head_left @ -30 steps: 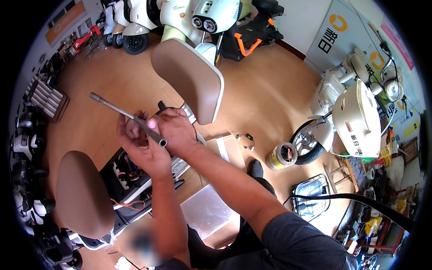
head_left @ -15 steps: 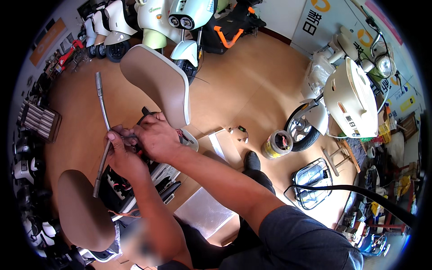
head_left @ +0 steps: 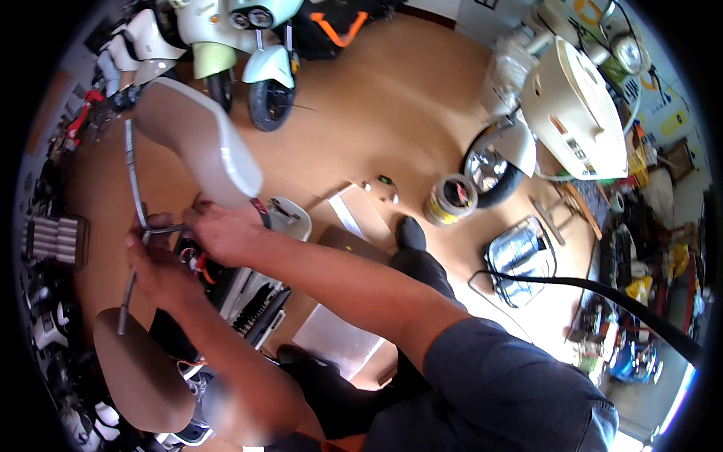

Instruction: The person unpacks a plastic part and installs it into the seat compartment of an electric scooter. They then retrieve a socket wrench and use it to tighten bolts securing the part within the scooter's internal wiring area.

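A metal three-way socket wrench (head_left: 133,169) with long thin arms stands out over the scooter at the left. My left hand (head_left: 162,275) is closed round it near the joint where the arms meet. My right hand (head_left: 232,232) is closed at the end of the short arm pointing right; its fingertips are partly hidden. Just beyond my hands rises a brown seat part (head_left: 184,128) with a pale rim, blurred. A second brown seat (head_left: 139,377) lies nearer. Below my hands the scooter's opened body (head_left: 245,301) shows dark parts and red-orange pieces.
Several parked scooters (head_left: 267,71) line the far wall. At the right stand a cream scooter (head_left: 576,113), a clear tub (head_left: 452,200) of small parts and a black wire basket (head_left: 520,260). Flat cardboard (head_left: 354,215) lies on the floor by my foot (head_left: 410,233).
The view has shifted, and my hands with the wrench sit further left. My right hand has drawn apart from my left, so the wrench's short arm shows between them.
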The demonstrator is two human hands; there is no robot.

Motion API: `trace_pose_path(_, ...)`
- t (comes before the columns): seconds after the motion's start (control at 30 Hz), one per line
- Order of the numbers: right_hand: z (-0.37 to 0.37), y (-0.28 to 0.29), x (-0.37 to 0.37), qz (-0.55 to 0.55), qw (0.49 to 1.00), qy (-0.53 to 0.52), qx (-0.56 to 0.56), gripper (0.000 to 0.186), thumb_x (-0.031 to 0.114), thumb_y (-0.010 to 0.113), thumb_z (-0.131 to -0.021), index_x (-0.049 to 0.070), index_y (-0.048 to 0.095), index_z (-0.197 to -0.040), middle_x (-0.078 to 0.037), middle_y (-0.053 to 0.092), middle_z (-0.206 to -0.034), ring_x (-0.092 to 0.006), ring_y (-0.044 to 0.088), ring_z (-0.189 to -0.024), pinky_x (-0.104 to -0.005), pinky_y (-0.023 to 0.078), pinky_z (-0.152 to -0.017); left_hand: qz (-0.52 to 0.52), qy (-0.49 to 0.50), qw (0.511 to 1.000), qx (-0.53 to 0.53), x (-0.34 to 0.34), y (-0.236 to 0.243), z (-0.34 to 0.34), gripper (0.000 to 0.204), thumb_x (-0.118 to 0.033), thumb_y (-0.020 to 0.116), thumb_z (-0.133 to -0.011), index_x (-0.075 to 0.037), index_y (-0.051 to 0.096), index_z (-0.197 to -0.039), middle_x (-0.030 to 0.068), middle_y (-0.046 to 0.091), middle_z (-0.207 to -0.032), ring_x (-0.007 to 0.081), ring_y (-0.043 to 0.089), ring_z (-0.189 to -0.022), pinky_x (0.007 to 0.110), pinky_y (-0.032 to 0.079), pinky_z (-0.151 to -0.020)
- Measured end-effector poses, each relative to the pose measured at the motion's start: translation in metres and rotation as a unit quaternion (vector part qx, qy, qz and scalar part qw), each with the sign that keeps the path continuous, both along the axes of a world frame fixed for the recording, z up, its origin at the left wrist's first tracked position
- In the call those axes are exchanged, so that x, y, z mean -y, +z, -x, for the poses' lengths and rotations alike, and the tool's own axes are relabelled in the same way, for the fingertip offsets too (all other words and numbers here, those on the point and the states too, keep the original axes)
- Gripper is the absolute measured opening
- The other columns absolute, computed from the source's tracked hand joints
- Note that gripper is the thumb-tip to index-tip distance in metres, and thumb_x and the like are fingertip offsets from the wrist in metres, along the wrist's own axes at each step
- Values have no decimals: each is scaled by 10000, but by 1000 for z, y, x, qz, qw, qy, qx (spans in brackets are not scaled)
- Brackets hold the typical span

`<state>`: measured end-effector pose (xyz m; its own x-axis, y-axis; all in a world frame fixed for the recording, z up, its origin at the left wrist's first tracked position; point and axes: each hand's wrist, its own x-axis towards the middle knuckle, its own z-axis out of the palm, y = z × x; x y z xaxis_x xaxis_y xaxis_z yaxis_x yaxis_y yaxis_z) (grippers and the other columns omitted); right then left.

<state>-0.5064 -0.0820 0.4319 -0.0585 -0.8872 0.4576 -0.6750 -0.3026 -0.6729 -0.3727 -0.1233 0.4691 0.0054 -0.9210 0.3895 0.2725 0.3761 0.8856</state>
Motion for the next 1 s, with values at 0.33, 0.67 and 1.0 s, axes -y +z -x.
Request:
trace_pose_path(0.33,3,1,4,57,992,-7,-108,185,268,711,-799,142,737,-932,-67,771,-909,-266,737,-952,-428,543,-853,-41,-221,972,-68,34,-10,-47,555,-475,492,-1096,36,630,-1260,132,657,-1080,228,583,-1025,412,443,-970)
trace_pose_path(0.67,16,15,-23,52,980,87,172,576,318,797,-729,99,651,-1241,-129,746,-1045,-347,698,-1075,-477,499,-1019,3,-38,992,122,-27,-10,-7,748,-642,293,-1103,10,631,-1247,145,728,-1196,202,683,-910,267,482,-663)
trace_pose_path(1.0,28,60,-47,240,943,186,138,546,170,800,-910,18,641,-1410,-159,598,-1289,-321,542,-1278,-436,467,-1090,91,-59,991,84,-23,-25,2,591,-491,408,-1134,35,652,-1247,104,687,-1180,212,638,-1120,341,482,-1004)
